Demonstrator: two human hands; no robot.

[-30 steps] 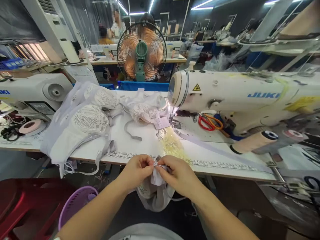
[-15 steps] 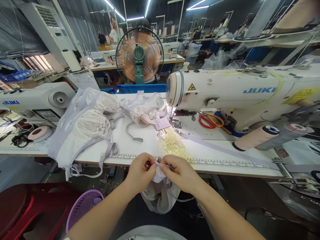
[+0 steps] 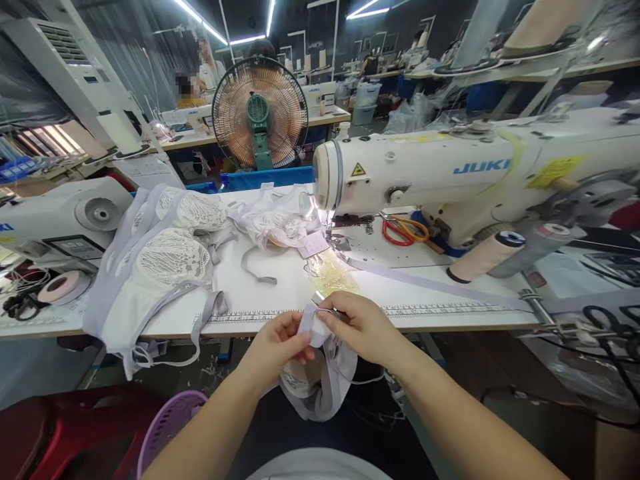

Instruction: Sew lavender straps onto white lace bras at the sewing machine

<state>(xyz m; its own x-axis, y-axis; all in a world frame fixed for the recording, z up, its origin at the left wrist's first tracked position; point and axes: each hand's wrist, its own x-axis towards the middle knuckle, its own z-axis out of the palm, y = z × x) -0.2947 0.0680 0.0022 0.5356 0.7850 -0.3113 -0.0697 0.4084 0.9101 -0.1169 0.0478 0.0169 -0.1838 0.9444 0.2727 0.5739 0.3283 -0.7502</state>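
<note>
My left hand (image 3: 276,343) is closed, pinching the edge of a pale lilac and white lace bra (image 3: 334,387) between thumb and fingers. The bra hangs below my hands, over my lap. My right hand (image 3: 364,328) is also closed, its thumb and finger gripping the same edge just to the right. A small shiny metal tip (image 3: 319,297) sticks out past the right fingers; the rest of that tool is hidden in the hand, so its kind is unclear. Beyond my hands, on the table (image 3: 255,300), lie a yellowish lace piece (image 3: 333,273) and a paper tag (image 3: 313,244).
A JUKI sewing machine (image 3: 410,173) stands ahead to the right, with red and orange scissors (image 3: 397,232) and a thread cone (image 3: 485,257) beside it. More lace bras (image 3: 173,257) are heaped at the left. A purple basket (image 3: 167,427) and red stool (image 3: 65,433) stand below.
The metal tip now shows above my right hand. My left hand has shifted slightly down and left, spreading the bra's edge. The whole view has swung a little right.
</note>
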